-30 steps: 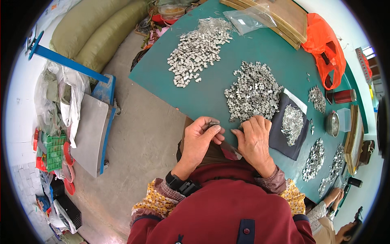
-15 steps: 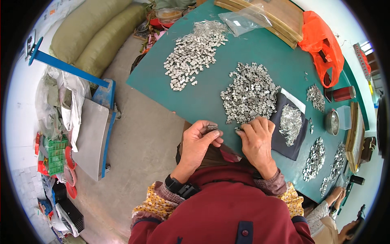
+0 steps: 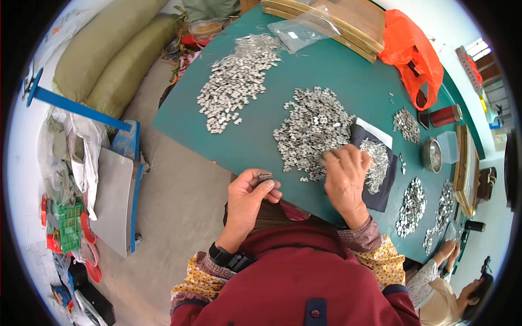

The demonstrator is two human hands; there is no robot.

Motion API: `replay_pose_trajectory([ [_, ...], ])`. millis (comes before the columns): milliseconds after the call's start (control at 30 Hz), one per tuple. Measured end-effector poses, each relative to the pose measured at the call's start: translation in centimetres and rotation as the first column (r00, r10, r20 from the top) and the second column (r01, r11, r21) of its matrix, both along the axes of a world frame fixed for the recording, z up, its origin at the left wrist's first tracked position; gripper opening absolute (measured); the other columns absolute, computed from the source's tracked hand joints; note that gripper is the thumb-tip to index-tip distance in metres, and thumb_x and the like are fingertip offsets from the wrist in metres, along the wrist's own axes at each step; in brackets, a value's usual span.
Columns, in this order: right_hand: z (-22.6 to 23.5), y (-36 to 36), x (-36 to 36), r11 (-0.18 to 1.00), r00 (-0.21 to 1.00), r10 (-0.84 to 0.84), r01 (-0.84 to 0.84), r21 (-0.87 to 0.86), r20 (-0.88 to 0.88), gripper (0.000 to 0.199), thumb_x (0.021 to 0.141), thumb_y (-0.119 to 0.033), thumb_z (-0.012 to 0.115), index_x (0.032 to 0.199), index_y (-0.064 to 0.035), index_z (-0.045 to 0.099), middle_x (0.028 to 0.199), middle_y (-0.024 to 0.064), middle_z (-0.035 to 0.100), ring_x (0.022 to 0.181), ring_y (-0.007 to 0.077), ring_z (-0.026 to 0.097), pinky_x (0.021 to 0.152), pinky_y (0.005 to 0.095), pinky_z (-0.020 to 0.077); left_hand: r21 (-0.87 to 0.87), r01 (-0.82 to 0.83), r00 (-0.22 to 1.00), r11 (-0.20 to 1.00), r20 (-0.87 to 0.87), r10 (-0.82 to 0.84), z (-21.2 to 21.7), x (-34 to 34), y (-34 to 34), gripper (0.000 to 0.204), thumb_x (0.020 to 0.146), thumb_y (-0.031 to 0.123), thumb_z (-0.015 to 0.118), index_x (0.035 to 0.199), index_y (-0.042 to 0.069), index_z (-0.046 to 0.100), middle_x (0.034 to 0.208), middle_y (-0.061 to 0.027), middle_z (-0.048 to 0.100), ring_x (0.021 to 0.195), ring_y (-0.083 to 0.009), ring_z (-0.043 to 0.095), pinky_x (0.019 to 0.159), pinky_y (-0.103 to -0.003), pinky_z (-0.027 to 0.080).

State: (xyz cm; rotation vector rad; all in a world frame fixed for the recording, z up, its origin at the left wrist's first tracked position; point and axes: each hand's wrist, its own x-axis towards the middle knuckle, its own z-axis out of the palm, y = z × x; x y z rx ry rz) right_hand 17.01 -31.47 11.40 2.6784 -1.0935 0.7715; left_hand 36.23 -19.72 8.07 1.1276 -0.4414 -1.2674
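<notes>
A small dark metal piece (image 3: 263, 177) sits pinched in the left hand (image 3: 247, 204) at the green table (image 3: 348, 81) near edge. The right hand (image 3: 344, 179), fingers curled together, presses into the middle pile of silver metal parts (image 3: 312, 127). A round metal bowl (image 3: 432, 155) stands farther right.

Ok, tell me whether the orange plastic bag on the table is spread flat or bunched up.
Bunched up: the orange plastic bag sits crumpled in folds on the green table.
</notes>
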Motion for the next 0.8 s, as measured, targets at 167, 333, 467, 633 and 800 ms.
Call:
replay_pose_trajectory([
  [167, -0.2, 2.4, -2.3, 0.995, 0.986, -0.078, 0.067, 0.079, 0.149, 0.024, 0.074, -0.007, 0.075, 0.097, -0.0053, 0.068, 0.092, 0.0042, 0.061, 0.095, 0.0237, 0.057, 0.087, 0.0405, 0.0356, 0.025, -0.005, 1.0, 1.0, 0.016, 0.004, 0.2, -0.2, -0.1, 0.014, 0.092, -0.001, 0.061, 0.105, -0.005, 0.06, 0.088, -0.0166, 0.069, 0.072, -0.0221, 0.069, 0.062, -0.031, 0.059],
  [333, -1.1, 2.9, -2.6, 0.977, 0.982, 0.015, -0.055, 0.207, 0.188, 0.022, 0.072, -0.004, 0.075, 0.092, -0.0067, 0.068, 0.088, 0.0034, 0.061, 0.093, 0.0236, 0.058, 0.086, 0.0413, 0.0362, 0.049, 0.002, 1.0, 0.999, 0.028, -0.004, 0.3, -0.3, -0.5, 0.014, 0.092, 0.0, 0.062, 0.105, -0.005, 0.06, 0.089, -0.0166, 0.069, 0.073, -0.0222, 0.07, 0.064, -0.031, 0.059],
  [467, -1.2, 2.6, -1.3, 0.962, 0.979, 0.112, -0.15, 0.23, 0.171, 0.018, 0.074, -0.006, 0.072, 0.092, -0.0076, 0.067, 0.088, 0.0032, 0.059, 0.094, 0.0236, 0.056, 0.086, 0.0415, 0.036, 0.04, 0.016, 0.999, 0.999, 0.027, -0.017, 0.5, -0.5, -0.5, 0.015, 0.091, -0.002, 0.062, 0.105, -0.006, 0.06, 0.091, -0.017, 0.069, 0.074, -0.0227, 0.07, 0.065, -0.031, 0.059],
  [633, -1.5, 2.1, 0.2, 0.953, 0.982, 0.178, -0.19, 0.237, 0.071, 0.014, 0.075, -0.008, 0.068, 0.088, -0.0077, 0.065, 0.087, 0.0052, 0.056, 0.097, 0.0248, 0.055, 0.086, 0.0413, 0.0352, 0.043, 0.017, 0.999, 0.999, 0.032, -0.019, 0.5, -0.5, -0.2, 0.016, 0.091, -0.003, 0.061, 0.107, -0.006, 0.059, 0.092, -0.0175, 0.069, 0.075, -0.0226, 0.07, 0.066, -0.031, 0.059],
  [800, -0.8, 2.1, 1.0, 0.937, 0.978, 0.205, -0.209, 0.281, 0.043, 0.014, 0.074, -0.007, 0.068, 0.086, -0.007, 0.062, 0.087, 0.0073, 0.055, 0.094, 0.0269, 0.054, 0.085, 0.0417, 0.035, 0.019, 0.035, 0.999, 0.999, 0.001, -0.036, 0.4, -0.5, -0.3, 0.016, 0.091, -0.002, 0.061, 0.107, -0.007, 0.06, 0.091, -0.0173, 0.069, 0.075, -0.0221, 0.07, 0.065, -0.03, 0.059],
])
